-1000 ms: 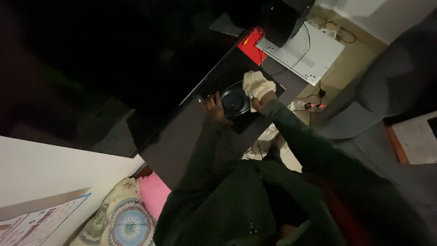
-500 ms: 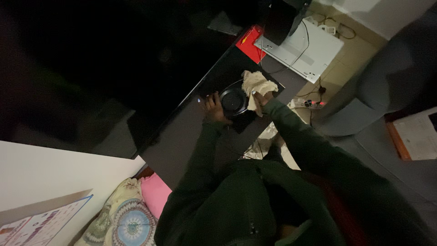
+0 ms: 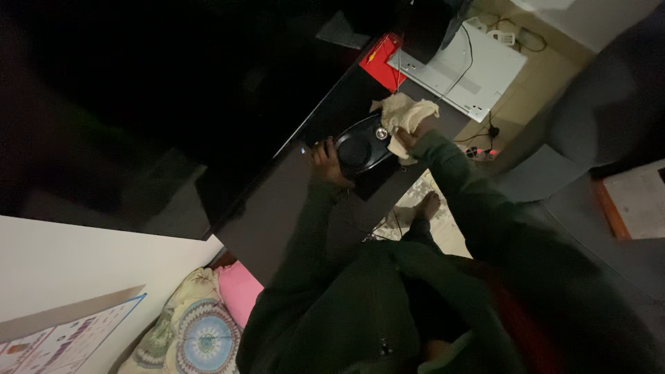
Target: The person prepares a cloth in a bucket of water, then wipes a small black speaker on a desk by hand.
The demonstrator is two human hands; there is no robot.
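Near the far edge of the dark surface (image 3: 277, 208): left hand (image 3: 325, 163) steadying a black speaker (image 3: 361, 147), grip closed on its side. Right hand (image 3: 409, 135) clutching a cream cloth (image 3: 405, 111) bunched against the speaker's far side. Soft and light, likely best held wadded; speaker rigid, probably weighty.

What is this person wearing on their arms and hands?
Both arms are covered to the wrist by long, loose, dark green sleeves of one garment. The left hand and right hand are bare: no gloves, and no rings or watch can be made out in the dim light.

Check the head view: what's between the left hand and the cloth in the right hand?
The black speaker sits between them in the head view: left hand on its near side, cream cloth in the right hand at its far edge.
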